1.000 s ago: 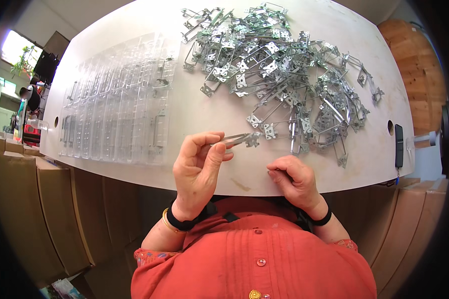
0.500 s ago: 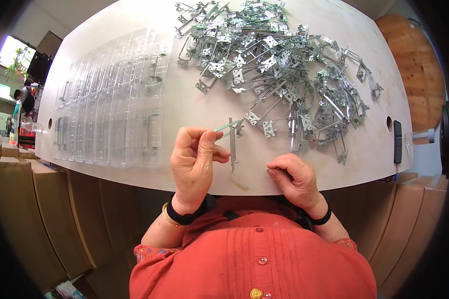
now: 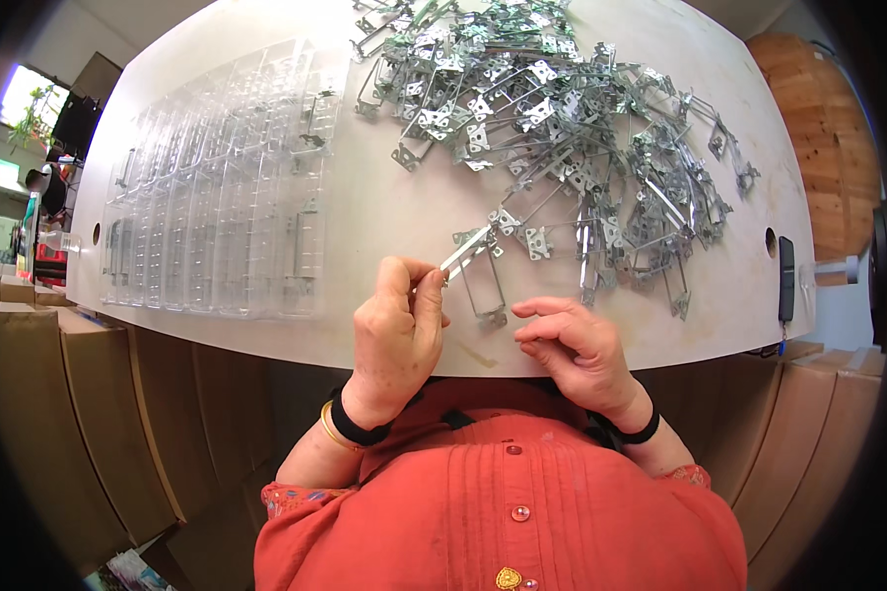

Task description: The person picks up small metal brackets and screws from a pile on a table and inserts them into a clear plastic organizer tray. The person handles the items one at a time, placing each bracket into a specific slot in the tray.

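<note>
My left hand (image 3: 399,330) pinches a thin metal bracket (image 3: 475,271) by its near end, just above the front edge of the pale table (image 3: 384,207). The bracket's wire frame hangs down toward the table between my hands. My right hand (image 3: 574,347) rests beside it at the table edge, fingers loosely curled, holding nothing. A big heap of similar metal brackets (image 3: 562,128) covers the far right of the table. A clear plastic tray (image 3: 222,187) with long slots lies to the left, a few brackets set in it.
A small black device (image 3: 785,279) lies near the table's right edge, by a round hole (image 3: 770,239). Brown cardboard boxes (image 3: 99,414) stand below the table front on both sides. A wooden round surface (image 3: 823,138) is at far right.
My left hand has turned the bracket so its frame hangs down and has shifted a little to the right. My right hand has stayed at the table edge.
</note>
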Demonstrator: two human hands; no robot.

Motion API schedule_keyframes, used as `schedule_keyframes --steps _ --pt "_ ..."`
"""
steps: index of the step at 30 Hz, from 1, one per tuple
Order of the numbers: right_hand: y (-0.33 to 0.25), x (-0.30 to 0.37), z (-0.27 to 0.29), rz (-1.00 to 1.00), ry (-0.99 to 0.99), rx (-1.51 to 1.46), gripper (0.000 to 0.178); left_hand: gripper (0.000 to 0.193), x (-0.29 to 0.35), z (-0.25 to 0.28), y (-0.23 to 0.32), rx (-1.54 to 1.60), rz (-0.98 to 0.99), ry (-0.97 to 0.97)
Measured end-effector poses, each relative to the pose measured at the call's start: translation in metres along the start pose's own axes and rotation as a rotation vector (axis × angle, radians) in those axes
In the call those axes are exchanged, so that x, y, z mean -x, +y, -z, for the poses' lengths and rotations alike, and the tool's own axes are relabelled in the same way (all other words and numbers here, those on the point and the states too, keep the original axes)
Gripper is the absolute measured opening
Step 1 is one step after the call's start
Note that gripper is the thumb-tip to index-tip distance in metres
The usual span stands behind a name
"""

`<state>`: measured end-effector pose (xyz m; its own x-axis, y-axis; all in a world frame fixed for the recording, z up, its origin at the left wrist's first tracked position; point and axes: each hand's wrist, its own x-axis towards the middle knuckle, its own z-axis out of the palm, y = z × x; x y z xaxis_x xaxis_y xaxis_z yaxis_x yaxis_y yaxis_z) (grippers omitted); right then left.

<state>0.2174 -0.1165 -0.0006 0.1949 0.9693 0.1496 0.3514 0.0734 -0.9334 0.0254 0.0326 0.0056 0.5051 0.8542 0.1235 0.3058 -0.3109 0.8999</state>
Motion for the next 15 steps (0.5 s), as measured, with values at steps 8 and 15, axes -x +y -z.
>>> schedule_keyframes --steps 8,15 --pt "-0.006 -0.01 -0.012 0.074 -0.09 0.137 0.015 0.009 0.006 -0.006 0.004 0.069 0.03 -0.018" --pt "-0.002 -0.01 -0.015 0.144 -0.115 0.126 0.017 0.014 0.01 -0.013 -0.006 0.022 -0.132 -0.004"
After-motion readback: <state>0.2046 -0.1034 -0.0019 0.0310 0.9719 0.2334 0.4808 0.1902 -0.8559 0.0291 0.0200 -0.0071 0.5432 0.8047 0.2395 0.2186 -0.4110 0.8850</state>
